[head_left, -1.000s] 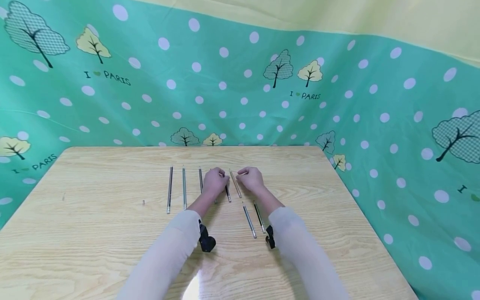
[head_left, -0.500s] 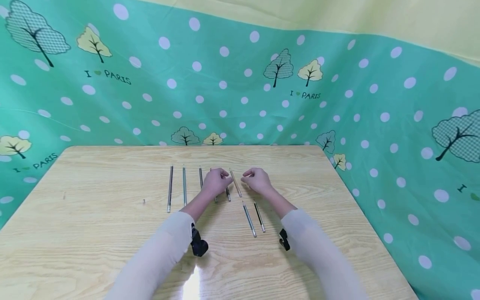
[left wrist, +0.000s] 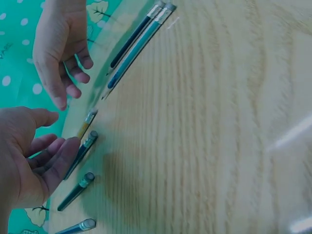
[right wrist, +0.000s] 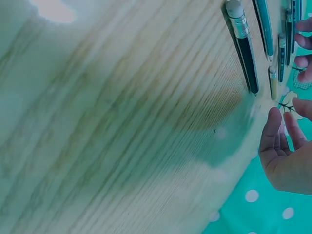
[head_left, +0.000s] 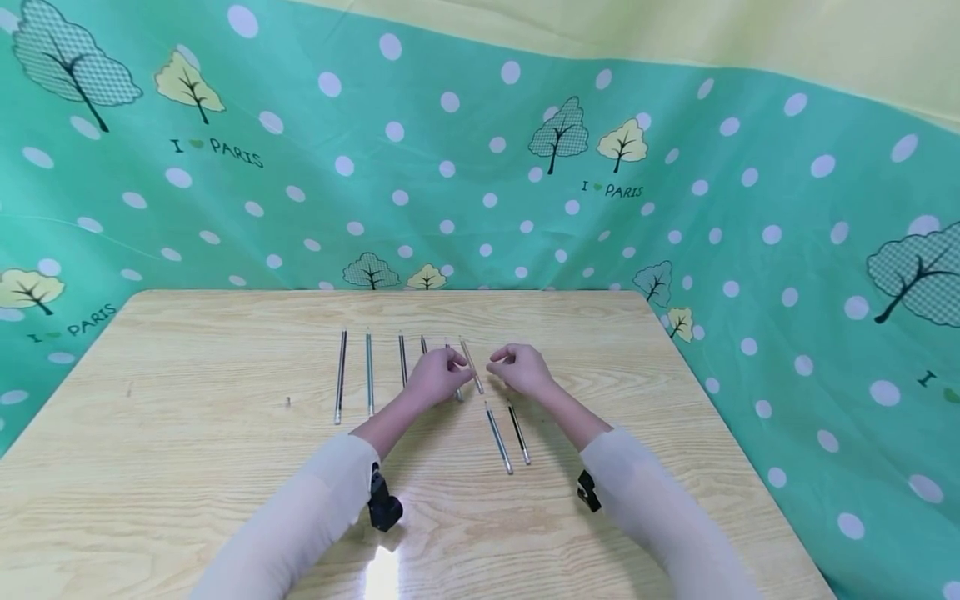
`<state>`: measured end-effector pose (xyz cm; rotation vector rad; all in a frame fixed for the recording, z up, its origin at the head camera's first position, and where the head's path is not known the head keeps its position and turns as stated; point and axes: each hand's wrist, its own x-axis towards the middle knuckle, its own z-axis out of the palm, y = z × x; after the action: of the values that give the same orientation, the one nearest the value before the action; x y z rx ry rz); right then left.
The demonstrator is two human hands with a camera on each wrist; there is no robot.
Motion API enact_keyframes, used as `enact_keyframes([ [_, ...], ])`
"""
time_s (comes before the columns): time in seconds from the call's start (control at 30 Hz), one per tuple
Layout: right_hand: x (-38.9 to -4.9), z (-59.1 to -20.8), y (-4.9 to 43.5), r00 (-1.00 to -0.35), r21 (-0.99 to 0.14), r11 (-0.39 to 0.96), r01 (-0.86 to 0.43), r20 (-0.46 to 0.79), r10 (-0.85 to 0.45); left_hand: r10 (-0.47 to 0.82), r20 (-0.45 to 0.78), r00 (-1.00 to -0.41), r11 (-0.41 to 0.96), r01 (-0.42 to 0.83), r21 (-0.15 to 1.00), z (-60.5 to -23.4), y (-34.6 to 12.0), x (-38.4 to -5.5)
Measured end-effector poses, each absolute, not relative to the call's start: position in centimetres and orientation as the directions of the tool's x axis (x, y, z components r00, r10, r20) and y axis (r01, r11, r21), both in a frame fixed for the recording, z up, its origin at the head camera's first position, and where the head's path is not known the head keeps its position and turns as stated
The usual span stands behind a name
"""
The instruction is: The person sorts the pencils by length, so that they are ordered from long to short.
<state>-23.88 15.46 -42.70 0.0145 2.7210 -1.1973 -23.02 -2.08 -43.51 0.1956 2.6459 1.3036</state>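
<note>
Pencils lie in a row on the wooden table. My left hand (head_left: 435, 377) hovers over the row with loosely curved fingers. It hides parts of two dark pencils; its fingertips overlap a natural-wood pencil (head_left: 467, 353) in the head view. Right of that pencil, my right hand (head_left: 522, 369) has relaxed fingers, thumb and fingertips apart. The left wrist view shows a gap between both hands and nothing in the left palm (left wrist: 34, 161). Nearer me lie a blue pencil (head_left: 498, 439) and a black pencil (head_left: 519, 433), side by side, eraser ends toward me.
Farther left in the row are a dark pencil (head_left: 341, 379), a teal pencil (head_left: 369, 371) and another dark pencil (head_left: 402, 354). A small dark bit (head_left: 288, 402) lies on the table (head_left: 217, 467). A green dotted cloth (head_left: 480, 167) hangs behind and along the right.
My right hand has drawn away to the right from the natural-wood pencil. My left hand has come slightly toward me and right, its fingers more spread. The pencils lie as before.
</note>
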Motion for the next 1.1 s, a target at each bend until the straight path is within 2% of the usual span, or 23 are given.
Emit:
enact_keyframes([
  [0.33, -22.6, -42.6, 16.3, -0.976, -0.724, 0.687, 0.067, -0.191, -0.107, 0.299, -0.092, -0.950, 0.593, 0.110, 0.797, -44.1, -1.8, -21.3],
  [0.67, -21.0, -43.1, 17.7, -0.963, -0.686, 0.726, 0.040, -0.219, -0.155, 0.403, -0.055, -0.914, 0.655, 0.246, 0.714, -43.9, -1.0, -18.6],
  [0.87, -19.9, -42.9, 18.3, -0.960, -0.663, 0.749, 0.022, -0.223, -0.169, 0.399, -0.079, -0.914, 0.721, 0.259, 0.643, -44.2, -0.5, -18.0],
  [1.1, -19.1, -43.3, 19.0, -0.956, -0.627, 0.779, -0.003, -0.227, -0.185, 0.375, -0.030, -0.927, 0.760, 0.289, 0.582, -44.7, 0.1, -17.7],
])
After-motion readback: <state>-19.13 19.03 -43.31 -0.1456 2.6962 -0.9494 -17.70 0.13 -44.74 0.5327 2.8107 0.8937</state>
